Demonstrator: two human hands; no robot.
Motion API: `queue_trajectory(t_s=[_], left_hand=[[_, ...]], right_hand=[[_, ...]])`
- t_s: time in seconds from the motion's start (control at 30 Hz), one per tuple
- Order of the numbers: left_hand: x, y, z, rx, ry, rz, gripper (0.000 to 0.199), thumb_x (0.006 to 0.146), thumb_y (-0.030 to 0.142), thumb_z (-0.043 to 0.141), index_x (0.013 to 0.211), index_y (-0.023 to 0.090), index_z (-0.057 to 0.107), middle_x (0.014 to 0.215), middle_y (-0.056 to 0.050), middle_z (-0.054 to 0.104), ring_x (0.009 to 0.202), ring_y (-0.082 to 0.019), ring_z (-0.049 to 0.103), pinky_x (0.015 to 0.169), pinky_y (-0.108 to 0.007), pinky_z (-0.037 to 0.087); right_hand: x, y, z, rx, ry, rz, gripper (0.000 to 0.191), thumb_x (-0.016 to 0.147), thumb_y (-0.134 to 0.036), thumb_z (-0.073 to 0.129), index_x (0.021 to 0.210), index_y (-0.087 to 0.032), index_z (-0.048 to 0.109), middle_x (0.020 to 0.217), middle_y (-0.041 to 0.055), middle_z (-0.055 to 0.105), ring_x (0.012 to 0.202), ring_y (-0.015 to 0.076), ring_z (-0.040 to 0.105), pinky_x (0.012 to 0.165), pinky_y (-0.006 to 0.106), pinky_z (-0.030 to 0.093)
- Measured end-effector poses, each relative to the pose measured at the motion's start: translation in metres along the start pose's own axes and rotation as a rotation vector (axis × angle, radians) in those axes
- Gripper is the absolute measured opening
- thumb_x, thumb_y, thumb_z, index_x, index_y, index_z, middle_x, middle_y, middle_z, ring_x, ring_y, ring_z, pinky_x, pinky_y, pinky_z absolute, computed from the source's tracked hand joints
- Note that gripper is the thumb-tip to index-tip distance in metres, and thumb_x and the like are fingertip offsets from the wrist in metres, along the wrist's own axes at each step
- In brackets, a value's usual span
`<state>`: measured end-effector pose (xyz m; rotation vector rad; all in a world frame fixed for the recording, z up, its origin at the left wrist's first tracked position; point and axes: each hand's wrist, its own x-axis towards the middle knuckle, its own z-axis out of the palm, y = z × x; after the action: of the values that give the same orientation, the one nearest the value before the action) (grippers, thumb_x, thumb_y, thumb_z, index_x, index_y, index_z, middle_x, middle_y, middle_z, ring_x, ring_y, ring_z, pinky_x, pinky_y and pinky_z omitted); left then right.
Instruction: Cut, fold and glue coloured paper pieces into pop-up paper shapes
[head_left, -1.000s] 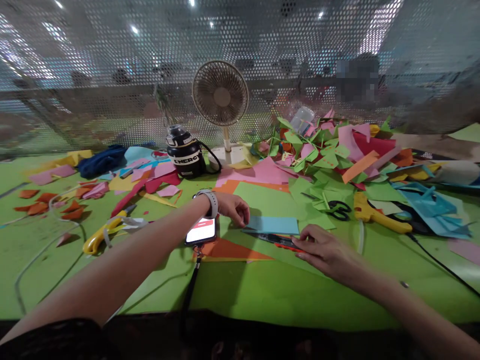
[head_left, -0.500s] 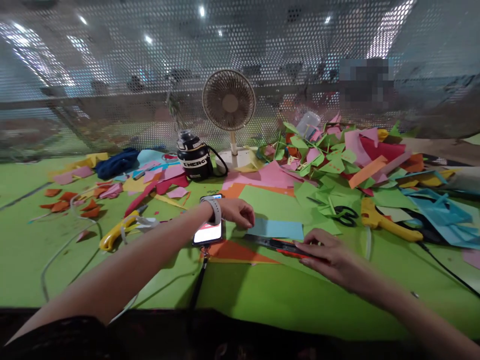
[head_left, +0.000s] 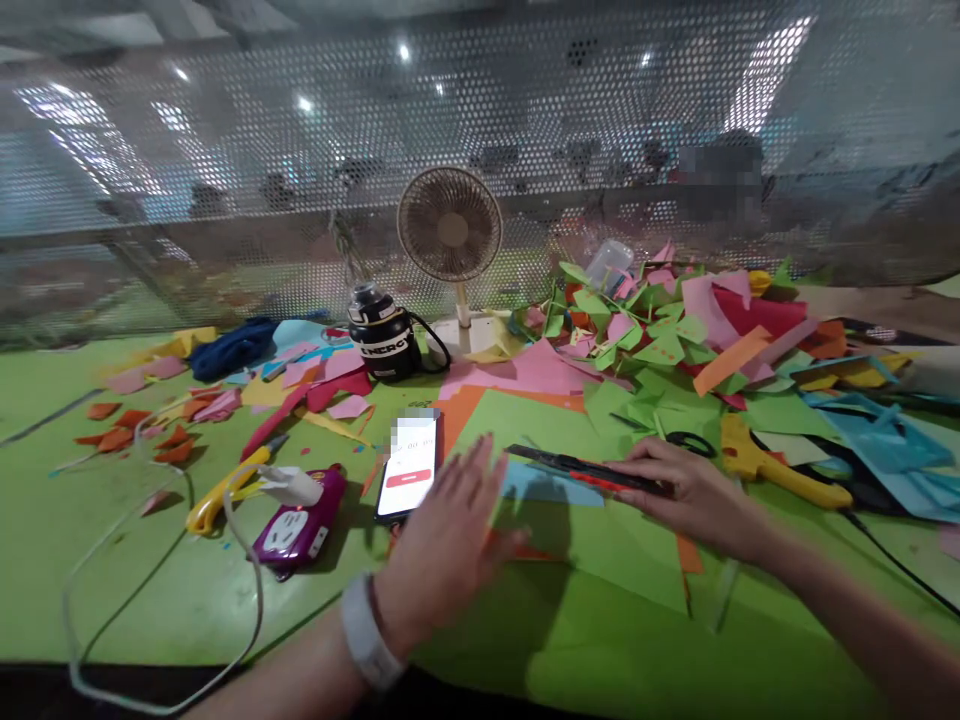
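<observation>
My right hand point(head_left: 679, 490) grips a black-and-red utility knife point(head_left: 577, 469), its long narrow end pointing left. The knife hovers over or rests on a light blue paper strip point(head_left: 551, 488); I cannot tell whether they touch. Under the strip is a large green paper sheet point(head_left: 630, 550), with orange paper showing at its edges. My left hand point(head_left: 450, 545), a pale band on its wrist, is open with fingers stretched out and slightly blurred. It holds nothing and partly covers the lower corner of a lit phone point(head_left: 409, 465).
A purple power strip point(head_left: 300, 525) with a plug and white cable lies at left, beside a yellow-handled tool point(head_left: 225, 492). Behind stand a black bottle point(head_left: 382, 335) and a fan point(head_left: 450, 228). Right are paper scraps point(head_left: 660, 340), black scissors point(head_left: 691, 442) and a yellow glue gun point(head_left: 780, 470).
My left hand has drawn back toward me and opened its fingers, uncovering the phone and power strip. The knife in my right hand now lies across the blue strip. The view has shifted slightly.
</observation>
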<state>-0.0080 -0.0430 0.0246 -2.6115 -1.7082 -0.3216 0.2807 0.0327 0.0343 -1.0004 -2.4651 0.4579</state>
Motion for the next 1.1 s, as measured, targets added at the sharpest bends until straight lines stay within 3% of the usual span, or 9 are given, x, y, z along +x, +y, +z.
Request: queue_trajectory(t_s=[0.1,0.27,0.63,0.93,1.1], left_hand=[[-0.019,0.022,0.025,-0.043,-0.053,0.123,0.089,0.082,0.069,0.035,0.149,0.018,0.005,0.154,-0.014,0.015,0.141,-0.031,0.012,0.111,-0.048,0.025],[-0.024,0.011,0.044,-0.073,-0.082,-0.048,0.096,0.079,0.072,0.036,0.148,0.022,-0.009,0.155,-0.012,0.005,0.141,-0.033,0.004,0.111,-0.053,0.022],[-0.02,-0.027,0.036,-0.089,-0.142,-0.161,0.088,0.08,0.07,0.038,0.148,0.027,0.001,0.154,-0.011,0.002,0.14,-0.034,0.0,0.11,-0.055,0.019],[0.014,-0.037,0.032,-0.131,-0.19,-0.27,0.088,0.078,0.075,0.035,0.148,0.027,0.013,0.156,-0.008,0.009,0.14,-0.034,0.001,0.111,-0.053,0.017],[0.037,-0.057,0.031,-0.154,-0.2,-0.32,0.088,0.08,0.074,0.032,0.148,0.022,0.014,0.155,-0.013,0.011,0.139,-0.038,0.0,0.107,-0.062,0.016]], right_hand=[[0.006,0.004,0.0,-0.002,-0.007,0.022,0.031,0.088,-0.037,0.052,0.112,-0.026,0.068,0.089,0.0056,0.064,0.078,0.0177,0.063,0.066,0.029,0.053],[0.012,0.013,0.006,-0.023,0.032,0.053,0.031,0.087,-0.039,0.052,0.109,-0.026,0.069,0.088,0.0054,0.065,0.075,0.0179,0.063,0.063,0.029,0.053],[0.013,0.02,0.017,-0.014,0.065,0.095,0.03,0.086,-0.041,0.052,0.106,-0.027,0.069,0.088,0.0049,0.067,0.076,0.0193,0.065,0.062,0.031,0.055],[0.011,0.021,0.02,-0.052,0.1,0.093,0.031,0.087,-0.04,0.05,0.107,-0.026,0.069,0.087,0.0053,0.065,0.074,0.0192,0.064,0.06,0.03,0.054],[0.011,0.024,0.022,-0.109,0.14,0.109,0.031,0.089,-0.039,0.048,0.109,-0.027,0.067,0.09,0.005,0.064,0.074,0.0184,0.063,0.063,0.03,0.053]])
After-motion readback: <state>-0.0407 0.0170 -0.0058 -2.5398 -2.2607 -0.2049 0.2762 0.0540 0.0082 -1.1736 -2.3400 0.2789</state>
